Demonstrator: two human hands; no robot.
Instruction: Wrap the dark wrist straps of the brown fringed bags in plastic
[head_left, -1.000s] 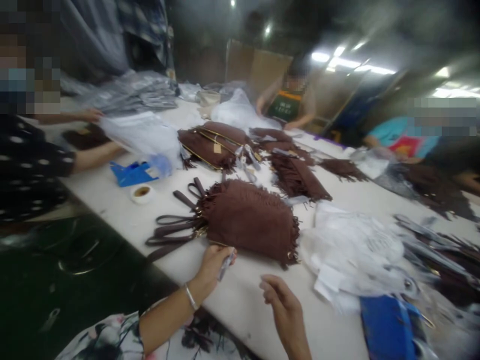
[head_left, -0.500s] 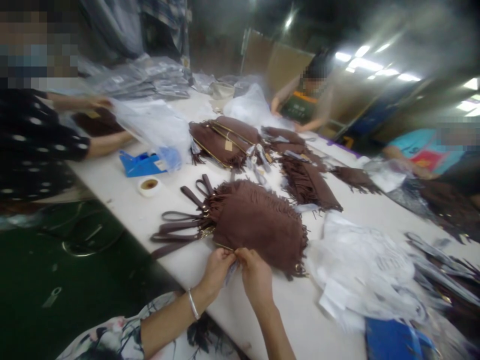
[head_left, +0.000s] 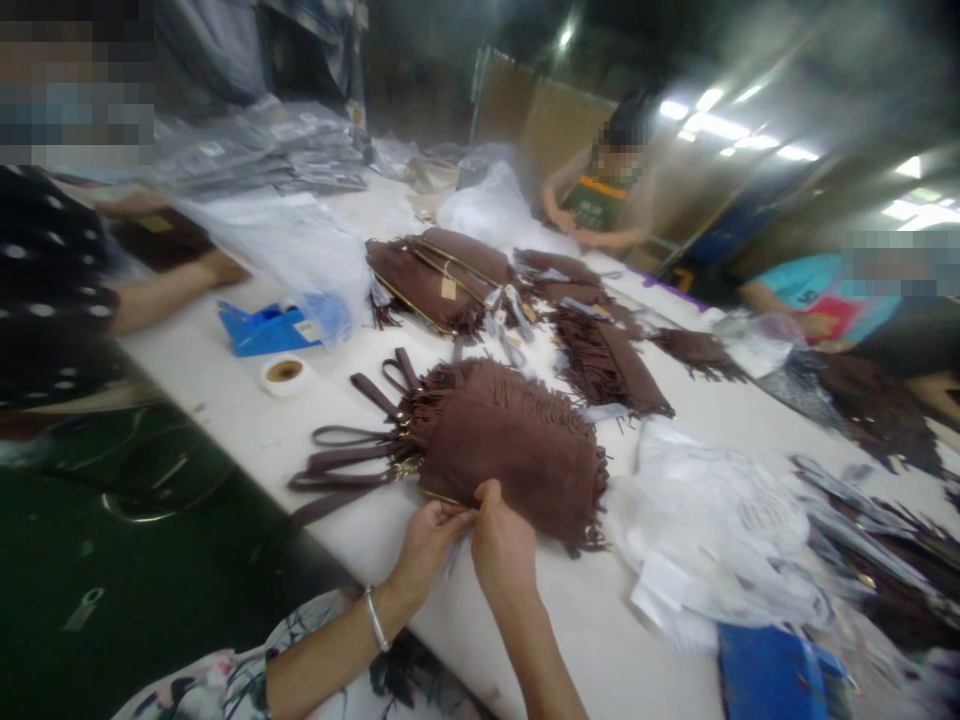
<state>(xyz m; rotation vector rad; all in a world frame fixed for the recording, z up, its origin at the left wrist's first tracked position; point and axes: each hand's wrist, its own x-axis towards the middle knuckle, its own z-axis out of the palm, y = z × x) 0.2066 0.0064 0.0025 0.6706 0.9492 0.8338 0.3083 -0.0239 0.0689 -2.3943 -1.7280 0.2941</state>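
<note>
Right by the table [head_left: 420, 610] edge, the brown fringed clutch [head_left: 517, 460] lies flat, apparently on others, with the person's hands at its six o'clock. The left hand [head_left: 431, 540] pinches a thin pale strip [head_left: 454, 556]; the right hand [head_left: 504, 548] meets it, fingers curled, though whether it grips the strip too, I can't tell. So slim a hold could slip, and a hard tug might drag the clutch off its pile. The wrist straps [head_left: 352, 458] at nine o'clock reach the table's edge, where a passing sleeve might snag them.

A tape dispenser [head_left: 268, 327] and tape roll [head_left: 285, 376] sit towards ten o'clock, more clutches [head_left: 442, 285] at eleven. White plastic bags [head_left: 705, 500], past three o'clock, crowd the clutch's end and hamper any slide that way.
</note>
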